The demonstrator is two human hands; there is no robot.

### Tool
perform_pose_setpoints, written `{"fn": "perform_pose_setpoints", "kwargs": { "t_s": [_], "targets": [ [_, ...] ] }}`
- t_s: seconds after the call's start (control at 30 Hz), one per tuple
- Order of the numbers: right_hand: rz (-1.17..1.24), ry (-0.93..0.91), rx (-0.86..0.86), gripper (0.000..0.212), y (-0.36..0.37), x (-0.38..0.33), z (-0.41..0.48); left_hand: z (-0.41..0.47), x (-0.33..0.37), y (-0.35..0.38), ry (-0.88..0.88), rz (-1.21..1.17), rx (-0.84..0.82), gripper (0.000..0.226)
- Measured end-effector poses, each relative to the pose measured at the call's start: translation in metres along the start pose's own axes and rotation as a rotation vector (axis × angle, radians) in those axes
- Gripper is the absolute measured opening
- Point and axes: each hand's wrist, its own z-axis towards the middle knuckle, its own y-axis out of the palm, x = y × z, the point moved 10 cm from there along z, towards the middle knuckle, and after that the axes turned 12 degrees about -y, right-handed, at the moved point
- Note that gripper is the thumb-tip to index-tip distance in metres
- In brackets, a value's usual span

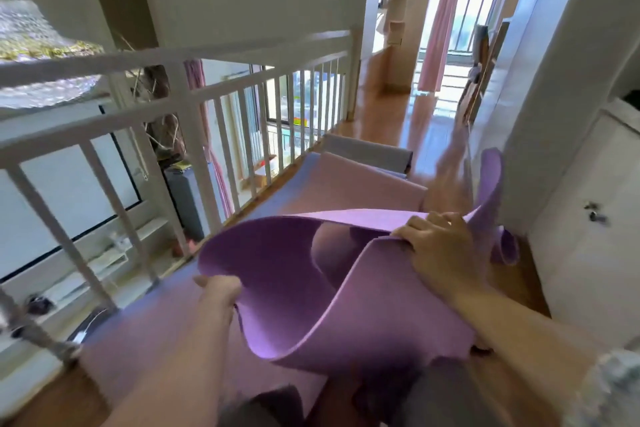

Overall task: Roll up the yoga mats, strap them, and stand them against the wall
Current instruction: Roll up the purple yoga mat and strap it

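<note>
A purple yoga mat (284,274) hangs lifted and curled in front of me, its far end flapping up at the right. My left hand (221,289) grips its near left edge. My right hand (440,246) grips the folded edge higher up on the right. Under it a pink mat (349,184) lies flat along the floor over a bluish-purple mat (194,274). A grey rolled mat (367,151) lies across the far end of them.
A white railing (194,97) runs along the left, with a drop to the lower floor beyond it. A white wall and cabinet (581,236) stand on the right. A wooden floor (426,128) leads ahead to a doorway with pink curtains.
</note>
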Motion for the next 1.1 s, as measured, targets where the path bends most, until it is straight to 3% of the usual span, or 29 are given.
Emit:
{"fn": "perform_pose_setpoints", "kwargs": {
  "t_s": [0.07,0.1,0.13,0.17,0.23,0.27,0.33,0.4,0.53,0.63,0.8,0.87,0.93,1.0,1.1],
  "targets": [
    [0.012,-0.024,0.02,0.028,0.005,-0.01,0.004,-0.012,0.024,-0.015,0.119,0.276,0.188,0.093],
    [0.023,-0.032,0.036,0.024,0.007,-0.014,0.007,-0.042,0.048,-0.013,0.292,0.391,0.222,0.091],
    [0.041,-0.051,0.054,0.019,0.01,-0.019,0.009,-0.078,0.073,0.001,0.511,0.455,0.145,0.085],
    [0.055,-0.082,0.059,0.016,0.013,-0.026,0.013,-0.114,0.089,0.023,0.69,0.487,-0.039,0.081],
    [0.081,-0.177,0.041,0.01,0.021,-0.046,0.018,-0.178,0.084,0.072,0.788,0.586,-0.488,0.07],
    [0.087,-0.226,0.036,0.008,0.024,-0.056,0.019,-0.197,0.074,0.089,0.841,0.713,-0.543,0.069],
    [0.125,-0.281,0.047,0.012,0.023,-0.068,0.018,-0.205,0.067,0.107,0.998,0.852,-0.424,0.058],
    [0.198,-0.27,0.064,0.014,0.015,-0.062,0.018,-0.202,0.066,0.107,1.129,0.816,-0.31,0.041],
    [0.357,0.007,-0.132,0.076,0.021,0.0,0.019,-0.19,0.059,0.093,1.162,0.779,-0.272,0.028],
    [0.754,0.362,-0.407,0.124,0.054,0.037,-0.004,-0.198,0.063,0.079,1.211,0.737,-0.219,0.027],
    [0.976,0.519,-0.858,0.145,0.105,0.011,-0.051,-0.219,0.073,0.055,1.255,0.684,-0.164,0.027],
    [1.057,0.525,-0.92,0.141,0.112,-0.007,-0.057,-0.221,0.075,0.047,1.24,0.663,-0.141,0.026],
    [1.132,0.489,-0.888,0.115,0.113,-0.02,-0.051,-0.223,0.077,0.038,1.249,0.629,-0.095,0.022],
    [1.108,0.42,-0.766,0.079,0.11,-0.023,-0.034,-0.223,0.081,0.024,1.248,0.572,-0.043,0.022],
    [0.932,0.317,-0.451,0.048,0.083,-0.012,0.01,-0.221,0.091,0.001,1.185,0.431,0.013,0.027]
  ]
}}
